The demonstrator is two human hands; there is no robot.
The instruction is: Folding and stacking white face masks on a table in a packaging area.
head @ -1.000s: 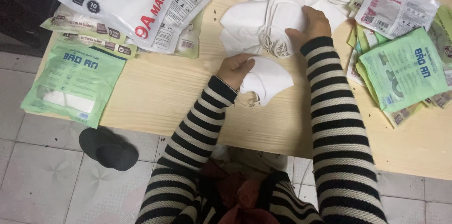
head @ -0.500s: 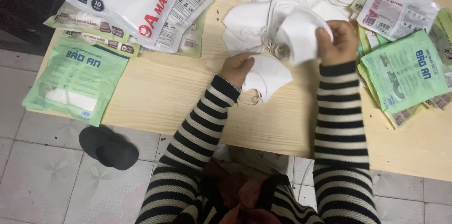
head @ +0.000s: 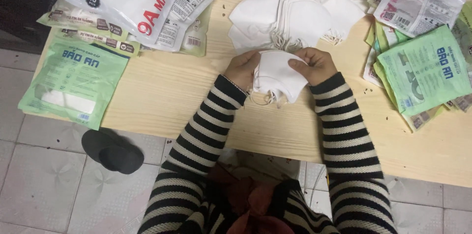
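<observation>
Fingers of our left hand (head: 242, 69) and right hand (head: 311, 64) pinch the top edges of a small stack of white face masks (head: 276, 75); folded, soft cloth, ear loops dangling below; it sits just above the wooden table (head: 167, 91), near the loose mask pile (head: 295, 12).

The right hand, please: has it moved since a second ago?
Yes. The right hand has come back from the pile of white masks toward the table's near edge, meeting the left hand on a small stack of masks.

Left hand (head: 242, 69) and right hand (head: 314, 64) gripping white folded masks (head: 275, 77), possibly several stacked, mask pile (head: 295, 15) just beyond, wooden table (head: 162, 91)
</observation>
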